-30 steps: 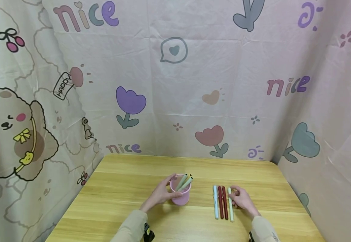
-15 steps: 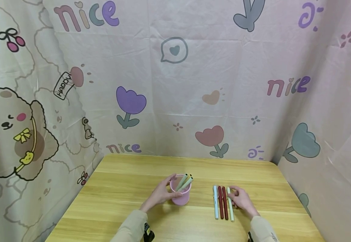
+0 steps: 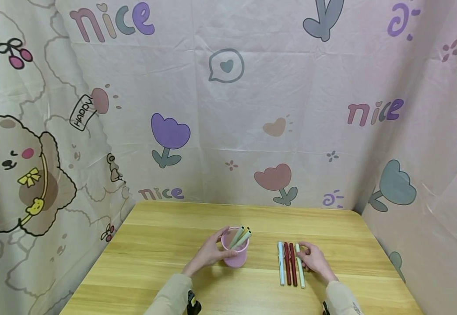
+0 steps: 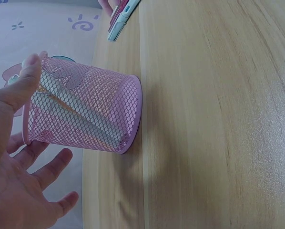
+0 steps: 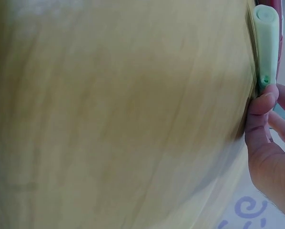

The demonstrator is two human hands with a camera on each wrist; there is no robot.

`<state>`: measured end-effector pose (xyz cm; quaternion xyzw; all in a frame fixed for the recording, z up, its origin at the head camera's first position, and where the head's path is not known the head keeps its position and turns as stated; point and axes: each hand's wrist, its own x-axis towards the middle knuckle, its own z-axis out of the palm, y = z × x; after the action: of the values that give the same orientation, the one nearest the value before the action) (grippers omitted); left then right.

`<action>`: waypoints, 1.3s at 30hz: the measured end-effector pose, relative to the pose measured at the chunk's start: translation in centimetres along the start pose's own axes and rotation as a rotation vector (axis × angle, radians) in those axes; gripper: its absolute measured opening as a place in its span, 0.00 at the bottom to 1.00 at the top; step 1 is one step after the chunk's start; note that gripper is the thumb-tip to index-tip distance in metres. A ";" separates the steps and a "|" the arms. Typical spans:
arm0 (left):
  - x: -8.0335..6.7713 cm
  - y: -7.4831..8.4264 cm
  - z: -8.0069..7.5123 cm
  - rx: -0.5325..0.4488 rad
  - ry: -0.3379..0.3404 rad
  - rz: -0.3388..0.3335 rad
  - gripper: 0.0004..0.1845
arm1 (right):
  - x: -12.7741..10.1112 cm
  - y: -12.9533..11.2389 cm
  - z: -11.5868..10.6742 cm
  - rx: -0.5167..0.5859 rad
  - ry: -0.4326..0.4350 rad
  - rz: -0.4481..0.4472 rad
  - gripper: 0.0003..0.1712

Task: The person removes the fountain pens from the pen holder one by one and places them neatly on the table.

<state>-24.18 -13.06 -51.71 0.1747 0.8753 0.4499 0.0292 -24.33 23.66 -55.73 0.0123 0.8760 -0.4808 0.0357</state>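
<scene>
Left hand (image 3: 209, 253) cups the pink mesh pen holder (image 3: 234, 253), thumb on its rim, fingers loosely spread; two pens (image 3: 240, 236) lean inside. Right of the holder, four pens lie side by side; the right hand (image 3: 314, 260) pinches the rightmost, pale green pen (image 3: 300, 265), on the wooden table (image 3: 165, 245).

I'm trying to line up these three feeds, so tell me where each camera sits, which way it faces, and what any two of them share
Head: worn on the head, looking forward and down at the wooden table; shows both forearms, the left hand at the pink mesh cup and the right hand by four pens.
Left wrist: low beside the cup, facing across the table; shows the left palm and thumb.
Right wrist: close over the table, blurred; shows right fingertips touching the pale green pen.
Shared: head and left wrist both show the cup; head and right wrist the green pen.
</scene>
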 end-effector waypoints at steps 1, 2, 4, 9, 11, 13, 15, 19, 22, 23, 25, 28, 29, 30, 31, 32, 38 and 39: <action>0.0 0.0 0.0 -0.001 0.000 0.001 0.51 | 0.0 0.0 0.0 -0.003 -0.002 0.000 0.28; 0.0 0.0 0.0 -0.001 0.000 0.001 0.51 | 0.0 0.0 0.0 -0.005 -0.004 -0.002 0.29; 0.0 0.0 0.0 -0.004 0.001 -0.004 0.51 | -0.1 0.0 0.0 -0.010 -0.006 -0.004 0.29; -0.1 0.2 0.0 0.010 0.000 0.003 0.51 | -0.1 0.1 -0.1 -0.015 0.000 -0.013 0.28; -0.1 0.2 0.0 0.011 -0.001 0.005 0.51 | -0.1 0.1 -0.1 -0.018 0.003 -0.020 0.28; -0.2 0.3 0.0 0.011 0.000 0.009 0.51 | -0.1 0.1 -0.1 -0.023 0.006 -0.021 0.28; -0.2 0.3 0.0 0.012 0.000 0.012 0.51 | -0.1 0.1 0.0 -0.023 0.007 -0.021 0.28; -0.2 0.3 0.0 0.019 0.000 0.005 0.51 | -0.1 0.0 0.0 -0.030 0.011 -0.025 0.28; -0.2 0.2 0.0 0.014 0.003 -0.003 0.51 | -0.1 -0.1 0.1 -0.041 0.019 -0.036 0.28; -0.2 0.2 0.0 0.013 0.004 -0.003 0.51 | -0.1 -0.1 0.1 -0.044 0.021 -0.035 0.28; -0.2 0.3 0.0 0.010 0.005 0.001 0.51 | -0.1 -0.1 0.2 -0.041 0.024 -0.027 0.29; -0.3 0.3 0.0 0.010 0.004 -0.003 0.51 | -0.1 -0.2 0.2 -0.036 0.024 -0.016 0.30; -0.3 0.3 0.0 0.012 0.005 -0.002 0.51 | -0.1 -0.2 0.2 -0.030 0.024 -0.010 0.30; -0.3 0.3 0.0 0.012 0.005 -0.001 0.51 | -0.1 -0.2 0.2 -0.026 0.024 -0.005 0.30; -0.2 0.3 0.0 0.014 0.005 0.000 0.51 | -0.1 -0.2 0.2 -0.026 0.024 -0.004 0.30; -0.2 0.3 0.0 0.015 0.004 0.000 0.51 | -0.1 -0.2 0.2 -0.024 0.023 -0.004 0.30; -0.3 0.4 -0.1 0.013 0.005 -0.003 0.51 | -0.1 -0.3 0.1 -0.043 0.057 -0.021 0.29; -0.3 0.4 -0.1 0.012 0.005 -0.004 0.51 | 0.0 -0.4 0.1 -0.053 0.070 -0.025 0.29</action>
<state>-23.81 -13.02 -51.42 0.1719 0.8784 0.4451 0.0267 -24.33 23.35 -55.40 0.0170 0.8893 -0.4569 -0.0006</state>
